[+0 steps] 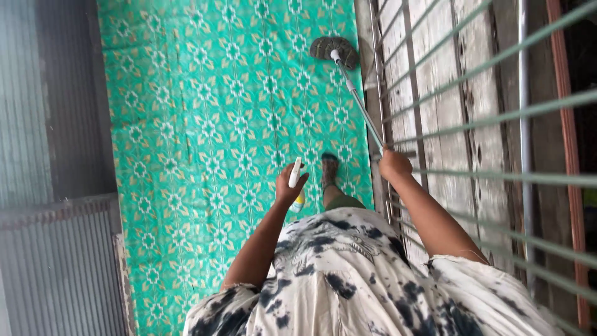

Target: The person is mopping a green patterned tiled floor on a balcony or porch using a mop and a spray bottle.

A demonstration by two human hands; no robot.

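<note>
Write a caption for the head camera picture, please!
Left hand holds a spray bottle; right hand holds a mop.

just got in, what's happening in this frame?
A person stands on a green patterned floor covering, looking down. The right hand grips the long thin handle of a mop, whose dark round head rests on the floor ahead, beside a weathered wooden wall with a metal grille. The left hand holds a small white and yellow spray bottle.
</note>
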